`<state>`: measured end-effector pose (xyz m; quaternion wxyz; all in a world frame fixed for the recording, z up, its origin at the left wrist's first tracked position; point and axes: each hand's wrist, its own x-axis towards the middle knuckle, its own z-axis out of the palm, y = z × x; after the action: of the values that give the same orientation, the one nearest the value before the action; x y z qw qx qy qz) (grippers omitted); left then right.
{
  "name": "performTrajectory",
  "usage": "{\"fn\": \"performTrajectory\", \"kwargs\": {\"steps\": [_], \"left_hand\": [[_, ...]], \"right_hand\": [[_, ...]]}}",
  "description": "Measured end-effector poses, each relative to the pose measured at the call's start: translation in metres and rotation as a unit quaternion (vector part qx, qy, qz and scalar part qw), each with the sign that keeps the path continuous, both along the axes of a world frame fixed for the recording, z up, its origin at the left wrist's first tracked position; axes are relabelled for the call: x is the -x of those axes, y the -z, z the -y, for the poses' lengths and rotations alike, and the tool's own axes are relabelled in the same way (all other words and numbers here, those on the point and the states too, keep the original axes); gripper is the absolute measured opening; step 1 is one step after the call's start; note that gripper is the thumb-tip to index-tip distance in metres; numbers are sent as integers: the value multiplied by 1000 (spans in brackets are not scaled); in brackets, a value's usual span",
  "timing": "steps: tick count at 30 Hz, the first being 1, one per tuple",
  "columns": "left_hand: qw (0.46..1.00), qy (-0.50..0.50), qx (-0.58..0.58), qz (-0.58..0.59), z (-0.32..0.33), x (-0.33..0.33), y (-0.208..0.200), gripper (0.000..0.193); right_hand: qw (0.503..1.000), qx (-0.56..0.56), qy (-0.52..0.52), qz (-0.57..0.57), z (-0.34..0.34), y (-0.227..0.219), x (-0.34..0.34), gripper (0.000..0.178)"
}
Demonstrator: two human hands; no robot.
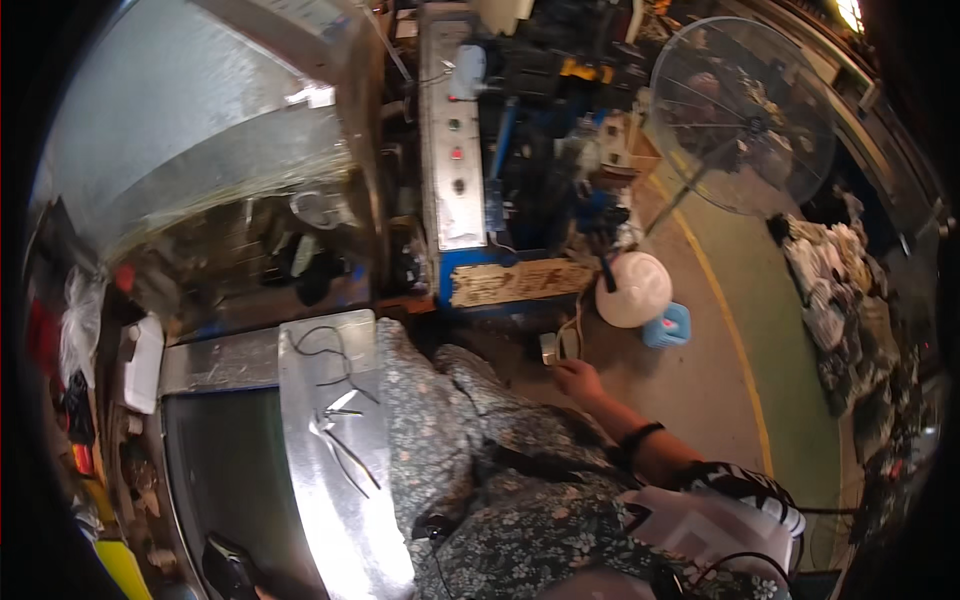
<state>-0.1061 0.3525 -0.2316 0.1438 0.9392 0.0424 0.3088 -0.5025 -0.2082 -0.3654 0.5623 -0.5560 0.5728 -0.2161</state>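
Note:
My right hand reaches down and forward to the concrete floor, a black band on its wrist. Its fingers are curled beside a small pale plug box with a light cord running up from it. Whether the fingers hold the cord or only touch it I cannot tell. My floral-patterned clothing fills the lower middle of the view. My left hand does not show; only a dark object sits at the lower left edge.
A shiny metal sheet with loose wires lies to my left. Ahead stand a blue machine with a grey control panel, a worn wooden board, a pedestal fan with its white base, and a light blue container. A yellow floor line runs to the right.

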Motion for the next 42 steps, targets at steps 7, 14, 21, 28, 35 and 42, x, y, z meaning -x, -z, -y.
{"fn": "performTrajectory", "kwargs": {"steps": [7,14,21,28,35,42], "left_hand": [[869,68,458,-176,-112,-22,156,43],[458,146,818,-318,-1,48,31,41],[61,341,821,-453,152,155,28,82],[502,515,606,-339,287,110,13,48],[652,584,409,-259,357,104,14,57],[627,557,187,-512,342,80,-15,70]], "right_hand": [[955,52,-268,115,-30,-17,-85,20],[908,59,-375,179,-44,-65,-166,23],[731,143,-449,494,-90,-174,-235,70],[726,455,-457,241,-87,-214,-168,50],[777,430,-444,121,-60,-179,-194,30],[808,344,-477,35,-49,-155,-208,26]]}}
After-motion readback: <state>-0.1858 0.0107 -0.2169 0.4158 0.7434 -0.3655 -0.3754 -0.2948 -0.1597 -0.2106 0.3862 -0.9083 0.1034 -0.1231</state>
